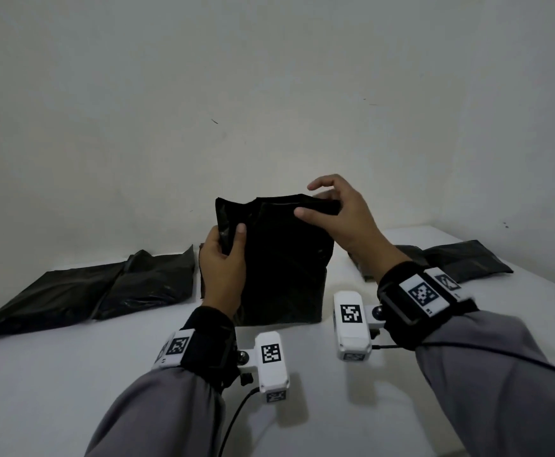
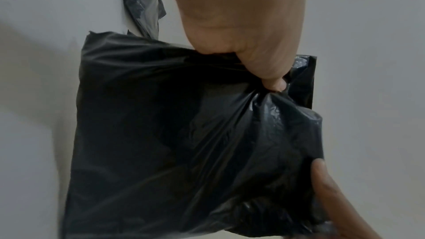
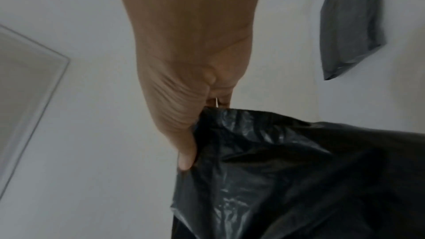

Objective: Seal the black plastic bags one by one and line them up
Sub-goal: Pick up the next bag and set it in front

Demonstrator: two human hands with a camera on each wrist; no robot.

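A black plastic bag [image 1: 282,265] stands upright on the white table [image 1: 71,374] in front of me. My left hand [image 1: 226,255] grips its upper left edge, thumb on the front of the plastic. My right hand [image 1: 329,209] pinches the folded top at the right corner, thumb in front, other fingers raised behind. In the left wrist view the bag [image 2: 184,143] bunches under my left hand [image 2: 264,72]. The right wrist view shows my right hand [image 3: 188,134] holding the bag's crinkled edge [image 3: 264,152].
Two black bags [image 1: 98,288] lie flat side by side at the left of the table. Another black bag [image 1: 461,258] lies at the right near the table's corner. A plain wall stands close behind. Grey sleeves and wrist cameras sit near the front.
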